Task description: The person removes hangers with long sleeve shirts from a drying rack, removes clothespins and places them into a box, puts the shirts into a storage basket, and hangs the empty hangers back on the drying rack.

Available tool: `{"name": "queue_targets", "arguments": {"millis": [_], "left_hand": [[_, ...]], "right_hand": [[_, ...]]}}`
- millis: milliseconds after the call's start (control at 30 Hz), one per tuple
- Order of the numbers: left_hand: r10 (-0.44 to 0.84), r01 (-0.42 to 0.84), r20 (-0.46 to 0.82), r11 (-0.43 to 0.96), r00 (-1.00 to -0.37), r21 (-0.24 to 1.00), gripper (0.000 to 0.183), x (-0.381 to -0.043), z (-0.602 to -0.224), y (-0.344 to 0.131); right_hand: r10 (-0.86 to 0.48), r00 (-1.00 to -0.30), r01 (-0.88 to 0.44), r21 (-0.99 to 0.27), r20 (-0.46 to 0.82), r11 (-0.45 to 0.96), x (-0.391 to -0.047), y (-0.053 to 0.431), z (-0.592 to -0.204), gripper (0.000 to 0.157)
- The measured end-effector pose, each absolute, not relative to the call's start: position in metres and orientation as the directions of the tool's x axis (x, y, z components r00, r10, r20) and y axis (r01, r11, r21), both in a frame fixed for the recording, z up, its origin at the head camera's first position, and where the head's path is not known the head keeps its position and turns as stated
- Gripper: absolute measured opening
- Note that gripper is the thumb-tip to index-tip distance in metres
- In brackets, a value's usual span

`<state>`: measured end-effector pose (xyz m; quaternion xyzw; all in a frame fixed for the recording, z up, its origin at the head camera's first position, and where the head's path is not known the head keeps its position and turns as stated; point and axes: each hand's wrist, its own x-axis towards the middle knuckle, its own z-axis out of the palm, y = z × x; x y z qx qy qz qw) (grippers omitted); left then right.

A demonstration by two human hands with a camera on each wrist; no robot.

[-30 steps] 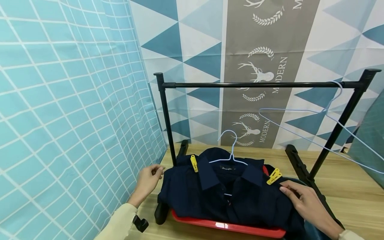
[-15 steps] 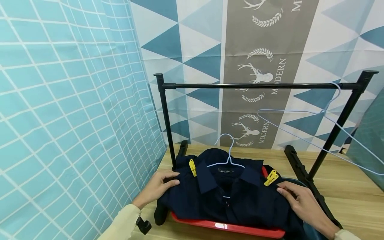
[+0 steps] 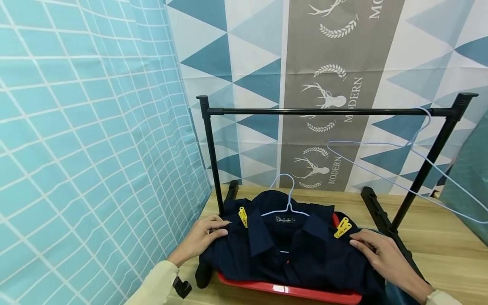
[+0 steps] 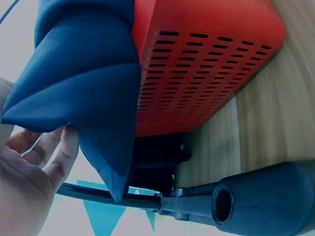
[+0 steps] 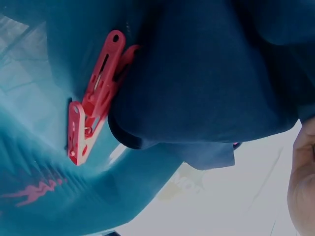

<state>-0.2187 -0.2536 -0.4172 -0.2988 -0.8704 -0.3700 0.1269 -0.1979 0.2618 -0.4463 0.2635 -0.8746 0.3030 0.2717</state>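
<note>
A navy collared shirt lies spread over a red basket, whose slotted wall shows in the left wrist view. Inside its collar sits a pale blue wire hanger, hook upward. Yellow clothespins are on both shoulders. My left hand pinches the shirt's left shoulder between thumb and fingers. At the opposite shoulder, just outside the other yellow clothespin, my right hand pinches the fabric. The right wrist view catches only the edge of that hand.
A black clothes rack stands behind the shirt. From its bar, at the right end, hangs a bare wire hanger. Red clothespins lie in a blue plastic container beside the basket. Rack feet rest on the wooden surface.
My left hand has moved right onto the shirt's left shoulder and taken hold of it. The right hand keeps its hold. The hanger hook has shifted slightly left and down.
</note>
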Motion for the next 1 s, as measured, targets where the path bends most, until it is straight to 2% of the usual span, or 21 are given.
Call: {"name": "queue_targets", "arguments": {"millis": [267, 533, 800, 1000], "left_hand": [[0.47, 0.67, 0.478, 0.518, -0.742, 0.532, 0.02, -0.219, -0.417, -0.255], [0.468, 0.671, 0.481, 0.521, -0.741, 0.528, 0.016, -0.219, -0.417, -0.258], [0.457, 0.677, 0.501, 0.528, -0.735, 0.513, 0.014, -0.219, -0.42, -0.261], [0.439, 0.649, 0.478, 0.547, -0.76, 0.529, 0.014, -0.218, -0.421, -0.26]], "right_hand": [[-0.318, -0.749, -0.619, -0.441, 0.582, 0.65, -0.199, 0.261, -0.441, 0.021], [-0.31, -0.837, -0.532, -0.537, 0.451, 0.655, -0.203, 0.258, -0.43, 0.012], [-0.329, -0.86, -0.502, -0.525, 0.391, 0.688, -0.207, 0.255, -0.423, 0.018], [-0.319, -0.896, -0.445, -0.599, 0.31, 0.666, -0.211, 0.249, -0.412, 0.036]]}}
